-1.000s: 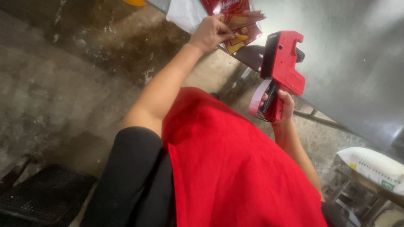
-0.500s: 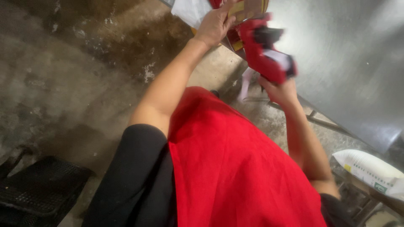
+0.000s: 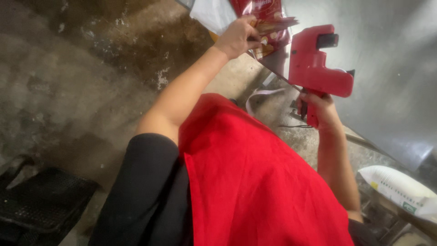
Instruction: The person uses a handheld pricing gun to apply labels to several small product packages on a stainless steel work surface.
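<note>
My left hand [image 3: 236, 36] pinches a stack of glossy red snack packets [image 3: 266, 20] at the near edge of the grey metal bench [image 3: 391, 68]; my right hand [image 3: 321, 109] is closed round the grip of a red plastic price-label gun [image 3: 318, 68], held just beside the packets but apart from them. To label cleanly, I judge the gun's nose should meet a flat packet face squarely. The bench edge runs close under both hands; to the right, the bench surface gives free room.

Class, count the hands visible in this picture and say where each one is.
2. The left hand grips a red packet at the top; the right hand holds a red label gun.
</note>
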